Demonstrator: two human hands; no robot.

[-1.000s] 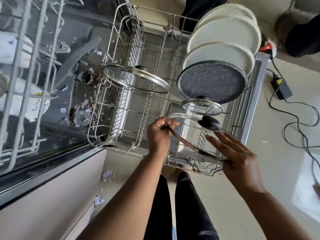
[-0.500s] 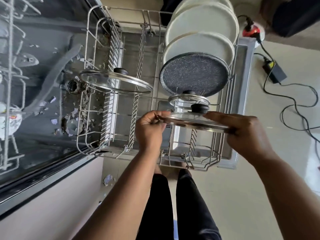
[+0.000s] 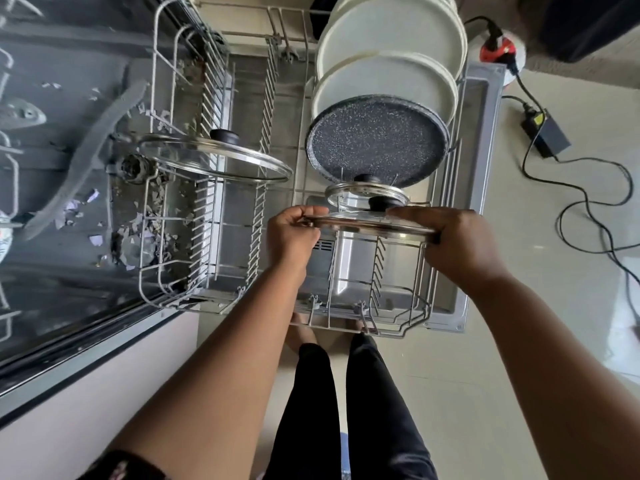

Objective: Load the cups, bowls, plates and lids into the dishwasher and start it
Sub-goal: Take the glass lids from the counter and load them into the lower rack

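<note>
- The left hand [image 3: 292, 233] is pinching the left rim of the glass lid [image 3: 367, 224], and the right hand [image 3: 460, 244] is gripping its right rim.
- Being glass, it is probably handling as stiff, fragile and slippery, so the metal rim is offering the surest hold.
- It is hovering between the hands, above the lower rack [image 3: 346, 328].

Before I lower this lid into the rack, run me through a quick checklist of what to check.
1. Grip: left hand pinches one edge of the glass lid, right hand holds the opposite edge: ok.
2. Free tines in the lower rack beneath the lid: ok.
3. Gap to the small lid just behind: cannot tell, they overlap in this view.
4. Lid lined up with a tine slot: cannot tell.
5. Dishwasher floor clean: not ok, debris lies scattered there.
</note>
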